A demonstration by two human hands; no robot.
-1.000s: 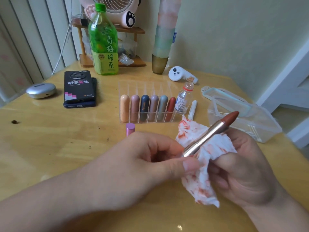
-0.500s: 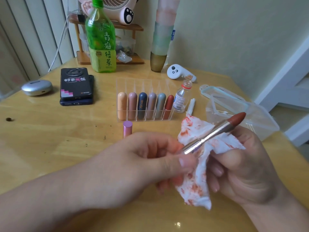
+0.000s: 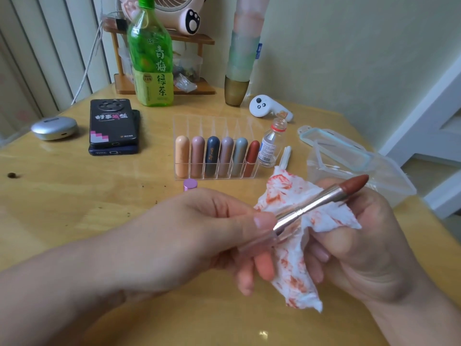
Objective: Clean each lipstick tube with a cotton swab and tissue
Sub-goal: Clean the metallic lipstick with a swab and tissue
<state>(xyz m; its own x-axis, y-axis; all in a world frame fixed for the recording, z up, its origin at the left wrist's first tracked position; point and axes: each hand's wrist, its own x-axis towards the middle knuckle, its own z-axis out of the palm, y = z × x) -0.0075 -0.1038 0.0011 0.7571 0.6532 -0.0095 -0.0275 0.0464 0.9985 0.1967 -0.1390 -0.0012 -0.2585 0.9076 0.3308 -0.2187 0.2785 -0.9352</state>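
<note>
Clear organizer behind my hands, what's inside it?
Six capped lipsticks stand side by side in the clear organizer: peach, pink, navy, mauve, grey and red. Nothing covers them; the walls are see-through.

Wooden table carries stacked phones, green bottle, lipstick rack, plastic box, controller.

Tilted uncapped lipstick against red-stained tissue

A home, a private room by its look: a wooden table against a painted wall holds a tea bottle, stacked phones, a paw-print fan, a game controller and a rack of lipsticks.
</note>
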